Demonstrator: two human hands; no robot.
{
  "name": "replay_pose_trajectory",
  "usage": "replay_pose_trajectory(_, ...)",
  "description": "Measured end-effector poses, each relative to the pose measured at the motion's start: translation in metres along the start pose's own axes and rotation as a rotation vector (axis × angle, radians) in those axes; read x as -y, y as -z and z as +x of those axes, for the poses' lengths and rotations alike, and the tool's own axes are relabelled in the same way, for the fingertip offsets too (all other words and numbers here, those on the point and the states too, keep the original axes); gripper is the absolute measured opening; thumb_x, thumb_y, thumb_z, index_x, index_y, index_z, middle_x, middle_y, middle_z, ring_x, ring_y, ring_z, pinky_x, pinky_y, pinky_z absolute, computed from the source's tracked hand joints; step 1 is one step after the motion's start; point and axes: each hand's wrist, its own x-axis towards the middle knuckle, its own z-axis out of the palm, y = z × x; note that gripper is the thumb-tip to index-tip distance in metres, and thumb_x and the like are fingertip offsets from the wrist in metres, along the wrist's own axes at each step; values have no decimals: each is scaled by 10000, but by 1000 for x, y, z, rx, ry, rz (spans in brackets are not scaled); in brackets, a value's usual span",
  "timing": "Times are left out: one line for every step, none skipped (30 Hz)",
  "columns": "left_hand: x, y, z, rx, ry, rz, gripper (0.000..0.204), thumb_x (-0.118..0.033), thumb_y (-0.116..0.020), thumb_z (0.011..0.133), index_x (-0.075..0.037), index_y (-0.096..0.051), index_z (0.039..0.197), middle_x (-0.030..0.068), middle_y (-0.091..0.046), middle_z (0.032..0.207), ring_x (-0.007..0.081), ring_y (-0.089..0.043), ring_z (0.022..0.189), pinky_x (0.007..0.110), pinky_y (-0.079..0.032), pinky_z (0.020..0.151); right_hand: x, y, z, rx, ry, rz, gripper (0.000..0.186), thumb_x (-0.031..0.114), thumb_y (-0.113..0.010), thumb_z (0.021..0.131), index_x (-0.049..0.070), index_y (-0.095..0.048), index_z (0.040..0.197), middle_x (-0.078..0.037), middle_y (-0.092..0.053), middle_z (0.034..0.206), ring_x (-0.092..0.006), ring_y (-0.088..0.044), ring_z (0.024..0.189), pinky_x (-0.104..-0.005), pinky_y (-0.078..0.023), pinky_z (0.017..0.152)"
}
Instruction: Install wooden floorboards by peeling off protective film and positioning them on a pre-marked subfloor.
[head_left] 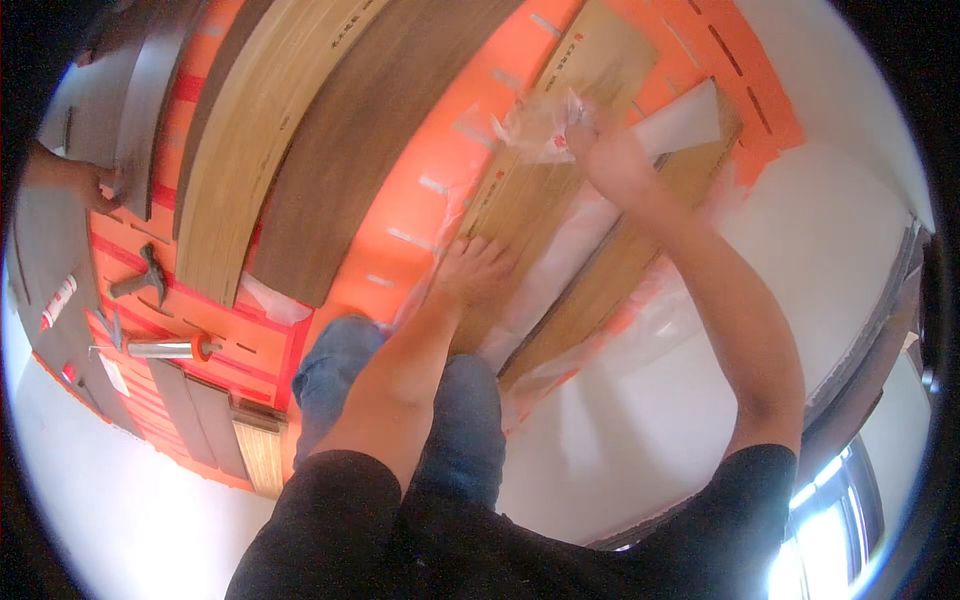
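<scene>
A long tan wooden floor plank (pixel 530 215) lies in front of my knees. My left hand (pixel 468 268) rests on it, palm down with fingers apart, holding nothing. Farther along the plank, my right hand (pixel 596 148) is closed on crumpled clear plastic wrap (pixel 540 128). Motion smears this hand a little, and the fingertips are partly hidden. White sheeting (pixel 578 235) shows between this plank and another tan plank (pixel 630 268) to its right.
Brown planks (pixel 345 170) lie to the left over orange underlayment (pixel 400 225). A hammer (pixel 145 278), a caulking gun (pixel 170 347) and a white tube (pixel 59 300) sit at far left. Another person's hand (pixel 92 185) touches a grey-brown board (pixel 145 110). A white wall (pixel 830 240) stands right.
</scene>
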Motion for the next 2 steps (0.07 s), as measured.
replay_pose_trajectory(-2,1,0,126,44,-30,436,-436,-627,901,-258,-673,1296,10,-575,1344,261,-473,1287,504,-376,1076,7,10,4,23,49,46,456,379,-607,986,2,-643,1240,-273,-713,1057,-379,-708,1015,-512,-520,932)
replay_pose_trajectory(-4,2,1,253,87,-59,468,-458,-629,898,-230,-670,1304,14,-554,1404,266,-429,1361,524,-357,1104,13,14,4,-7,120,85,456,379,-607,986,2,-643,1240,-273,-713,1057,-379,-708,1015,-512,-520,932)
